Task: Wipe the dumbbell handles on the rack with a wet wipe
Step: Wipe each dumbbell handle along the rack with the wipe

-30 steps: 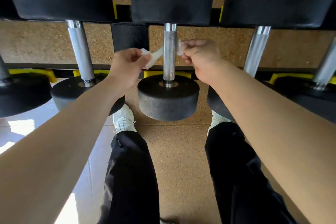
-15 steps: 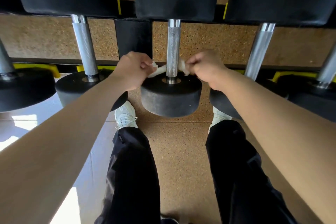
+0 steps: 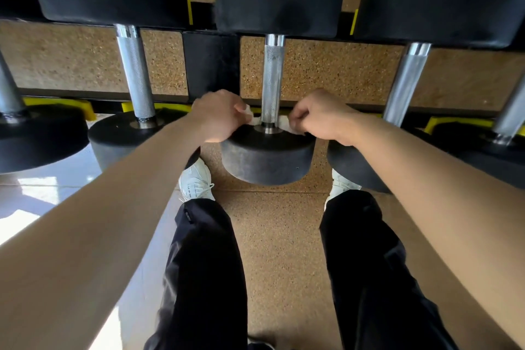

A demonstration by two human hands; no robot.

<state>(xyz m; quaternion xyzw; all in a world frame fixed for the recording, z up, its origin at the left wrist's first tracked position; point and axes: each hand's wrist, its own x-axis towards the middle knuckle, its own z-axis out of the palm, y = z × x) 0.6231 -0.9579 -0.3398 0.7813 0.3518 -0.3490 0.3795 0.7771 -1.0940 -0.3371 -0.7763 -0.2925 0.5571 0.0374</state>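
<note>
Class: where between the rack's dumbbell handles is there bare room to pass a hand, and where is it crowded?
Widest gap: between middle handle and right handle. Narrower: between left handle and black rack post. Crowded: the middle handle's near end, where left hand and right hand pinch the wet wipe.

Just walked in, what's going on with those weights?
A person stands at a dumbbell rack, cleaning it. The left hand and right hand each pinch one end of a white wet wipe that passes behind the middle dumbbell's steel handle. The wipe sits at the handle's near end, just above the black weight head.
</note>
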